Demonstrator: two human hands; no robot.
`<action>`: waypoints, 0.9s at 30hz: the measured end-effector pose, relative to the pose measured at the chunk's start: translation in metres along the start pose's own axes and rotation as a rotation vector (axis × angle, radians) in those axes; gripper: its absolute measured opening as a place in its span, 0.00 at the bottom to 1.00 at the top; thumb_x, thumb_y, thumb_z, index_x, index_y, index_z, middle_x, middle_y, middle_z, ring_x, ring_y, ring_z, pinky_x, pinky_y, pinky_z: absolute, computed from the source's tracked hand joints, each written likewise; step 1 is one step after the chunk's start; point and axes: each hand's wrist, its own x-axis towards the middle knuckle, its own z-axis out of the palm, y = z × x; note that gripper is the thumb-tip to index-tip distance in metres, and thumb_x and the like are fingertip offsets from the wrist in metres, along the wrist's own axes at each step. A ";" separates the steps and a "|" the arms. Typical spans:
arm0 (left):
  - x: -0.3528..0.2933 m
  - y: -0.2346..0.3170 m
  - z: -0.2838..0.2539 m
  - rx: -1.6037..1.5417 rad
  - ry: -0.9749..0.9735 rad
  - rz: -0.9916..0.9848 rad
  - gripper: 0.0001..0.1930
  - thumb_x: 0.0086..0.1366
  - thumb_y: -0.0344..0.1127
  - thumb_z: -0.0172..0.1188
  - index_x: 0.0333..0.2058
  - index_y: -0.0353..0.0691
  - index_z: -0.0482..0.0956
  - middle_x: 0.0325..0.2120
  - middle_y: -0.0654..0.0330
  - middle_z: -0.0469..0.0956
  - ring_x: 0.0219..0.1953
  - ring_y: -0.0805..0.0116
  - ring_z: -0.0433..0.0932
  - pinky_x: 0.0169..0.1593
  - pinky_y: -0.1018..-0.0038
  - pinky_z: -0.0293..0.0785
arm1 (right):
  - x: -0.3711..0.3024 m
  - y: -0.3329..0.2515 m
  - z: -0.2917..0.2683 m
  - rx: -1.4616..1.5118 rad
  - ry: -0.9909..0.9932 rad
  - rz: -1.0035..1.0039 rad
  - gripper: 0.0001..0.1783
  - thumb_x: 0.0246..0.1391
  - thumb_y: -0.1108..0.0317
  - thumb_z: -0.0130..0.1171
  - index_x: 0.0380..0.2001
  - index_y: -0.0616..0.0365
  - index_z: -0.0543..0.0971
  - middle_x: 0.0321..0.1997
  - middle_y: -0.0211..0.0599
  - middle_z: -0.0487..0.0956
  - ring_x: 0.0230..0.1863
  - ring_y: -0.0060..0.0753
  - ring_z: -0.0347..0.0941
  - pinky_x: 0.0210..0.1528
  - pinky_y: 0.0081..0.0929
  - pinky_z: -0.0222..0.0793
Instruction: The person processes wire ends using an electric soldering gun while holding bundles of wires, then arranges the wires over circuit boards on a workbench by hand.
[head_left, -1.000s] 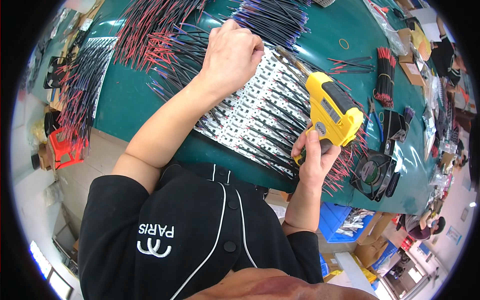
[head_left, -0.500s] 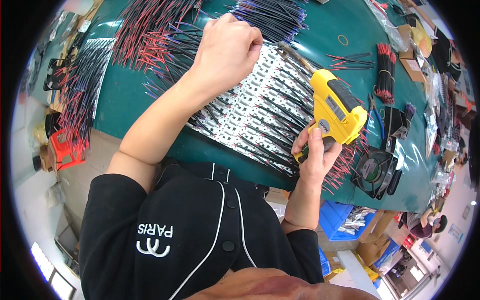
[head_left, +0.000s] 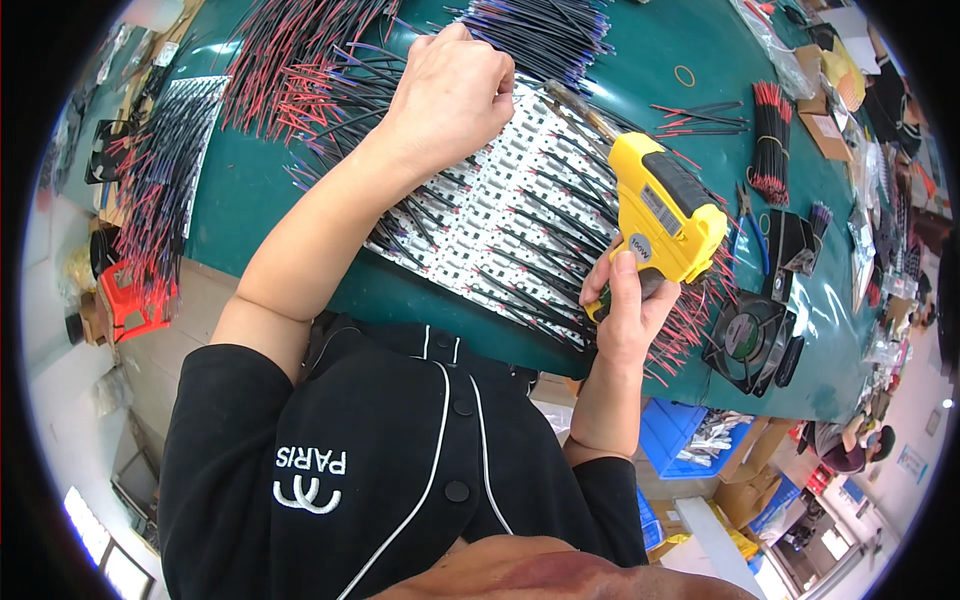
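My right hand (head_left: pixel 625 300) is wrapped round the handle of a yellow and black soldering gun (head_left: pixel 660 205). The gun's metal tip points up and left, over the far edge of a white circuit board panel (head_left: pixel 495 215). Rows of black wires with red ends lie across this panel, their loose ends hanging past its right side. Above the panel's far left part is my left hand (head_left: pixel 455 95), its fingers curled closed. What they pinch is hidden behind the hand. Close to it lie a loose spread of wires (head_left: pixel 340 90) and a thick pile of dark wires (head_left: pixel 540 40).
On the green table (head_left: pixel 650 60), a second wired panel (head_left: pixel 205 100) lies at left. To the right are a tied wire bundle (head_left: pixel 770 145), pliers (head_left: pixel 752 225), and a black fan (head_left: pixel 750 345). A blue bin (head_left: pixel 665 430) stands below the table edge; a red stool (head_left: pixel 135 300) is at left.
Both hands have shifted slightly left, the soldering gun moving along with the right one. The gun's tip has come a little nearer my left hand. The panel has slid slightly left.
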 end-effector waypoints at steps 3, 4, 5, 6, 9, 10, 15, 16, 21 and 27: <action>-0.001 0.000 0.000 -0.006 0.008 0.001 0.02 0.44 0.30 0.58 0.19 0.39 0.77 0.18 0.62 0.74 0.32 0.63 0.71 0.40 0.66 0.65 | 0.000 -0.001 0.002 -0.009 -0.004 0.000 0.12 0.55 0.67 0.50 0.36 0.66 0.67 0.16 0.34 0.67 0.12 0.21 0.62 0.15 0.17 0.59; -0.001 0.000 0.000 0.000 0.022 0.004 0.02 0.44 0.30 0.58 0.19 0.39 0.77 0.17 0.63 0.74 0.32 0.63 0.71 0.40 0.66 0.65 | 0.000 -0.001 0.002 -0.010 -0.004 0.002 0.11 0.55 0.68 0.50 0.36 0.66 0.67 0.16 0.34 0.67 0.12 0.21 0.62 0.15 0.17 0.59; -0.001 0.000 0.000 0.000 0.022 0.003 0.02 0.44 0.30 0.58 0.19 0.39 0.77 0.17 0.63 0.74 0.32 0.63 0.71 0.40 0.66 0.65 | 0.000 -0.001 0.003 -0.010 -0.005 0.003 0.11 0.55 0.68 0.50 0.36 0.66 0.67 0.16 0.34 0.67 0.12 0.21 0.62 0.15 0.17 0.59; -0.002 0.001 0.000 0.001 0.036 0.000 0.02 0.44 0.30 0.59 0.19 0.39 0.77 0.17 0.63 0.74 0.32 0.63 0.71 0.40 0.66 0.65 | 0.001 -0.001 0.003 -0.013 0.003 0.006 0.11 0.55 0.68 0.50 0.36 0.66 0.67 0.16 0.34 0.67 0.13 0.21 0.62 0.15 0.17 0.59; -0.002 0.001 0.001 -0.005 0.047 -0.003 0.02 0.43 0.30 0.59 0.19 0.39 0.77 0.17 0.63 0.74 0.32 0.64 0.71 0.40 0.67 0.65 | 0.001 0.001 0.002 -0.029 0.000 0.007 0.12 0.55 0.68 0.50 0.36 0.67 0.67 0.17 0.34 0.68 0.13 0.21 0.62 0.15 0.16 0.59; -0.002 0.000 0.000 -0.006 0.045 -0.004 0.02 0.43 0.30 0.59 0.19 0.39 0.77 0.17 0.63 0.73 0.32 0.64 0.71 0.39 0.67 0.65 | 0.001 0.002 0.001 -0.038 -0.015 0.005 0.12 0.55 0.68 0.50 0.37 0.67 0.67 0.17 0.34 0.68 0.13 0.20 0.62 0.14 0.16 0.59; -0.002 0.000 0.000 -0.013 0.052 -0.007 0.02 0.43 0.30 0.60 0.19 0.39 0.77 0.17 0.63 0.74 0.32 0.64 0.71 0.40 0.67 0.66 | 0.001 0.002 0.002 -0.054 -0.032 -0.016 0.12 0.55 0.70 0.49 0.39 0.67 0.66 0.18 0.35 0.68 0.14 0.20 0.63 0.14 0.16 0.60; -0.002 0.000 0.000 -0.016 0.053 -0.003 0.02 0.43 0.30 0.60 0.19 0.39 0.77 0.17 0.63 0.74 0.31 0.64 0.71 0.39 0.67 0.66 | 0.001 0.002 0.002 -0.055 -0.034 -0.013 0.12 0.55 0.70 0.49 0.39 0.67 0.66 0.19 0.35 0.68 0.14 0.20 0.63 0.14 0.16 0.60; -0.001 0.001 0.000 0.004 0.054 -0.001 0.02 0.42 0.30 0.59 0.19 0.39 0.77 0.17 0.63 0.74 0.31 0.64 0.71 0.39 0.66 0.66 | 0.000 -0.001 0.005 -0.027 -0.004 -0.016 0.12 0.52 0.76 0.51 0.40 0.68 0.67 0.21 0.34 0.71 0.15 0.18 0.65 0.16 0.15 0.61; -0.001 0.002 -0.001 0.014 0.027 -0.024 0.03 0.43 0.30 0.59 0.19 0.39 0.78 0.18 0.62 0.74 0.32 0.63 0.71 0.41 0.66 0.66 | -0.001 0.003 -0.001 -0.076 -0.025 -0.029 0.13 0.48 0.80 0.53 0.39 0.69 0.69 0.21 0.31 0.72 0.14 0.15 0.66 0.16 0.14 0.60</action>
